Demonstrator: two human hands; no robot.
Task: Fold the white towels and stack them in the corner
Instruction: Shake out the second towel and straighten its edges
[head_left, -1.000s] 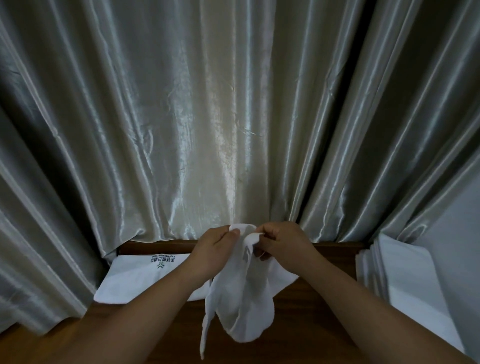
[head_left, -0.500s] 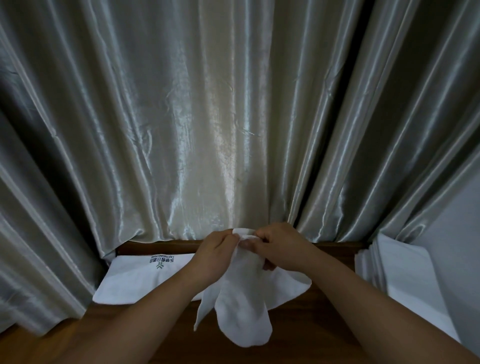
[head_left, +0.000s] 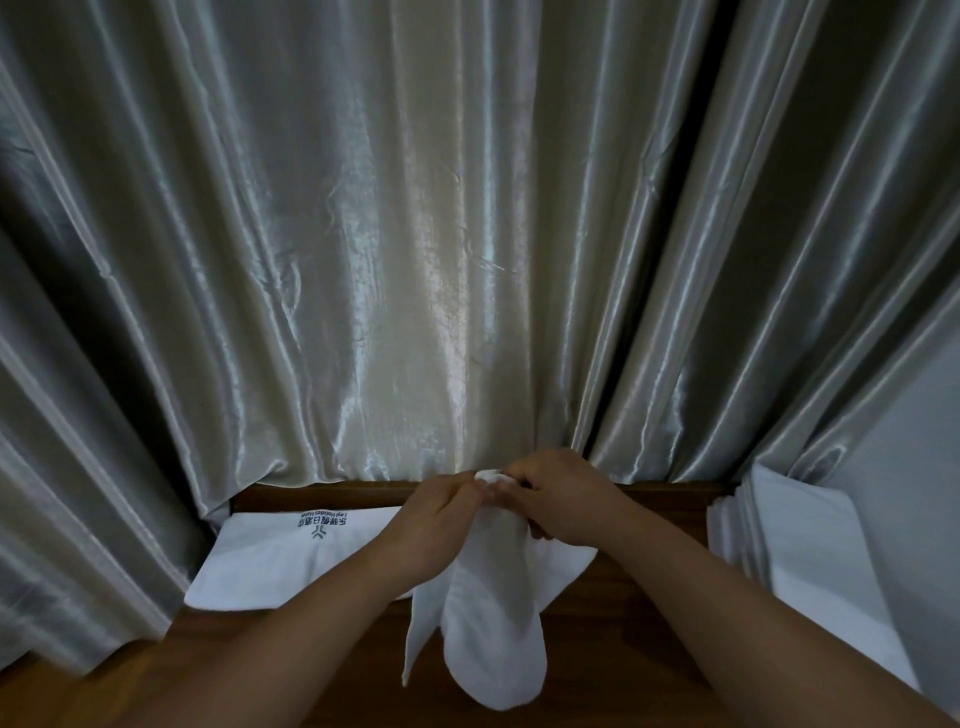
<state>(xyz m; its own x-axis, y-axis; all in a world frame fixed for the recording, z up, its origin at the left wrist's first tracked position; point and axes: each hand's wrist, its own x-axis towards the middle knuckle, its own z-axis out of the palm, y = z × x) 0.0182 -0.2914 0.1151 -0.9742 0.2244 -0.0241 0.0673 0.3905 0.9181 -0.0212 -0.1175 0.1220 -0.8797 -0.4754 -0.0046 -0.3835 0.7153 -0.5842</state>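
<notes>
Towel (head_left: 496, 618), white and limp, hangs between the two hands just in front of the person, over the middle of the brown wooden worktop (head_left: 623, 618); its top edge is bunched into a small knob where the fingertips meet, and from there the cloth drops toward 6 o'clock in two lobes, a thin strip on the left and a broad rounded fold on the right, with a further flap spreading out toward 3 o'clock under the right wrist. Starting at 9 o'clock, a flat white cloth bag (head_left: 280, 561) with a printed logo and lettering lies on the worktop against the foot of the curtain, its right end hidden behind the left forearm. Next comes the left hand (head_left: 434, 525), closed with fingers curled, pinching the top of the towel from the left side; the hanging cloth falls just beside and below its knuckles. Touching it at the fingertips is the right hand (head_left: 558, 501), also closed, thumb and fingers clamped on the same bunched edge from the right, so the towel's upper end is caught between both hands and the rest dangles beneath them, its lowest lobe near the worktop; whether it touches the wood I cannot tell. Farther toward 3 o'clock, well apart from the hands, a stack of folded white towels (head_left: 800, 566) sits in the right corner, partly tucked under the curtain (head_left: 415, 234), whose shiny pale pleats fill everything toward 12 o'clock.
</notes>
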